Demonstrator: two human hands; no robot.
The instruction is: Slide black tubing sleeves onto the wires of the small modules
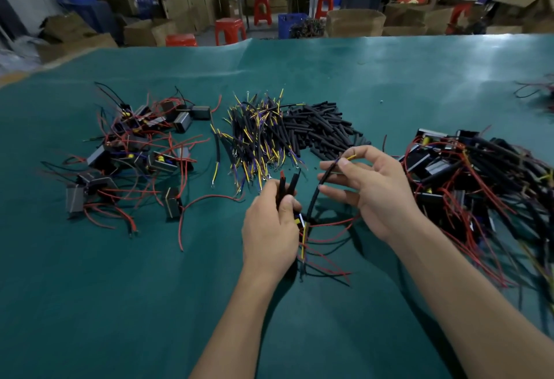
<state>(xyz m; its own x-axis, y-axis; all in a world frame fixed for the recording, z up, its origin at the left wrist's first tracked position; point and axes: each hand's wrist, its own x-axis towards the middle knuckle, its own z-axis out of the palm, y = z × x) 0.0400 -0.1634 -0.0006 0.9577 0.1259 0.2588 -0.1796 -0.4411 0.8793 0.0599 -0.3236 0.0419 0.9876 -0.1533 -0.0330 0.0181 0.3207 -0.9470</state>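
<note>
Black tubing sleeves (286, 188), two of them with red wire tips poking out, stand pinched in the left hand (269, 228), which also grips a small module (301, 222) low against its palm. Just right of that module, the right hand (371, 193) pinches a sleeved wire (322, 182) with a yellow end between thumb and forefinger, other fingers spread. Beyond the module lies a pile of loose sleeves (323, 130); left of it unsleeved modules (135, 151), right of it finished ones (479, 181), all on the green table (120, 303).
</note>
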